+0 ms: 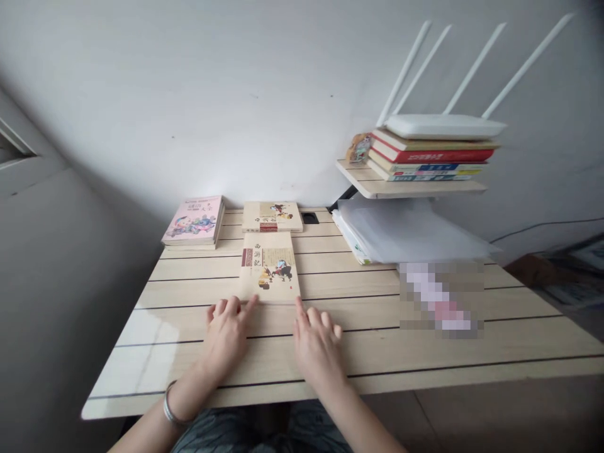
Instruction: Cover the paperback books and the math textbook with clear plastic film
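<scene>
A cream paperback book (pixel 268 267) lies flat near the table's middle, its printed cover facing up. My left hand (pixel 226 333) rests on the tabletop, index fingertip at the book's near left corner. At the near right corner is the index fingertip of my right hand (pixel 318 340). Both hands are open, with the index fingers stretched out and the other fingers loosely bent; neither grasps anything. Just beyond, against the wall side, a second cream book (pixel 278 215) lies turned sideways, touching or almost touching the first.
Pink-covered books (pixel 194 220) are stacked at the back left of the slatted table (pixel 189 327). On the right, papers in a translucent sleeve (pixel 401 233) lie under a raised shelf (pixel 415 189). That shelf carries a book stack (pixel 434 157) topped by a white router (pixel 446 126). A blurred-out item (pixel 438 299) lies nearby.
</scene>
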A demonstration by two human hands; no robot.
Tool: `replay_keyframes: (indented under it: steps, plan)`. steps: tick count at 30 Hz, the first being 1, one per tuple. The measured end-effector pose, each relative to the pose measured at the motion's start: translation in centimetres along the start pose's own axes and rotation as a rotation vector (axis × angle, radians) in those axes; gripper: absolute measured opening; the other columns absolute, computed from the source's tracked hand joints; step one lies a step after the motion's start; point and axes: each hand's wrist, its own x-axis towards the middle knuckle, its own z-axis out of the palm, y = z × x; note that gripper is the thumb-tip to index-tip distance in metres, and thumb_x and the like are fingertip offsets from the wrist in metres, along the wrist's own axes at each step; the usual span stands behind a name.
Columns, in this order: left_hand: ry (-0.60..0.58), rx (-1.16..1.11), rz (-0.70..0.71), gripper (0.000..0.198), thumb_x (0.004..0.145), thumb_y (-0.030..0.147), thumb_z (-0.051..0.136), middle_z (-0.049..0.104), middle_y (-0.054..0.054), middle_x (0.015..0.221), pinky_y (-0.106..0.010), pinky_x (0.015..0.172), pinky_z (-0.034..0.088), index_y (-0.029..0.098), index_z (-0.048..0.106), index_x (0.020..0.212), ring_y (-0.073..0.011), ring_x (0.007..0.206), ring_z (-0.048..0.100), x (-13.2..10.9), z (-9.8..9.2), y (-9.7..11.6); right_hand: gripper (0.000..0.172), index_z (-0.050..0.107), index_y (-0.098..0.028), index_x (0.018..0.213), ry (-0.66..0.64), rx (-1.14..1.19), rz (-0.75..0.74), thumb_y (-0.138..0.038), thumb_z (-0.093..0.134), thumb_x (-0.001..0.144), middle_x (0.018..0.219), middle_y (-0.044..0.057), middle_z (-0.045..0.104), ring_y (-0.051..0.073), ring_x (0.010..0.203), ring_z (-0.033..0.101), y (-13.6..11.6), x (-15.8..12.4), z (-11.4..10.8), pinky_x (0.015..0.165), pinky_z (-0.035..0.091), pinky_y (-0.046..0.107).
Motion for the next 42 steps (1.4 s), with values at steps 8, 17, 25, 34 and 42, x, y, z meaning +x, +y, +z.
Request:
replay_keyframes:
  steps: [8,17,25,34,42]
  plan:
    - [0.14,-0.496,-0.259,0.04,0.077,0.03,0.059,0.051,-0.007,0.102,-0.036,0.072,0.052,0.018,0.052,0.115,-0.0193,0.082,0.058,1.4,0.8,-2.6,0.037,0.053,-0.022,0.122,0.163,0.473,-0.117,-0.021,0.053,0.085,0.099,0.009,0.063,0.025,0.097,0.057,4.5,2.7,0.9,0.084,0.047,0.044]
    - [0.006,-0.473,-0.234,0.041,0.069,0.016,0.065,0.06,-0.008,0.102,-0.034,0.074,0.052,0.017,0.056,0.109,-0.0163,0.074,0.061,4.9,1.1,-2.4,0.033,0.065,-0.025,0.106,-0.068,0.486,-0.336,-0.013,0.065,0.075,0.096,0.004,0.07,0.02,0.091,0.062,6.3,8.4,1.1,0.084,0.05,0.038]
    - [0.123,-0.081,-0.049,0.044,0.075,0.027,0.065,0.053,-0.012,0.111,-0.041,0.085,0.042,0.02,0.057,0.118,-0.0266,0.099,0.053,4.6,0.2,-0.3,0.037,0.064,-0.019,0.108,0.066,0.31,-0.348,-0.033,0.069,0.074,0.096,0.009,0.06,0.025,0.095,0.054,4.9,8.2,0.2,0.083,0.046,0.039]
    - [0.066,-0.005,0.141,0.028,0.084,0.029,0.058,0.056,-0.006,0.108,-0.041,0.085,0.034,0.035,0.064,0.111,-0.0247,0.1,0.047,5.8,0.5,-0.3,0.028,0.068,-0.023,0.098,0.059,0.377,-0.432,-0.031,0.073,0.072,0.106,0.007,0.06,0.024,0.102,0.05,4.5,9.7,1.6,0.089,0.041,0.04]
    - [0.029,-0.402,-0.08,0.047,0.069,0.041,0.071,0.055,-0.007,0.107,-0.044,0.091,0.04,0.023,0.062,0.112,-0.0255,0.103,0.051,5.2,0.7,-6.5,0.011,0.071,-0.022,0.087,-0.011,0.55,-0.44,-0.022,0.066,0.077,0.093,0.006,0.068,0.021,0.093,0.058,10.4,10.5,1.8,0.086,0.045,0.042]
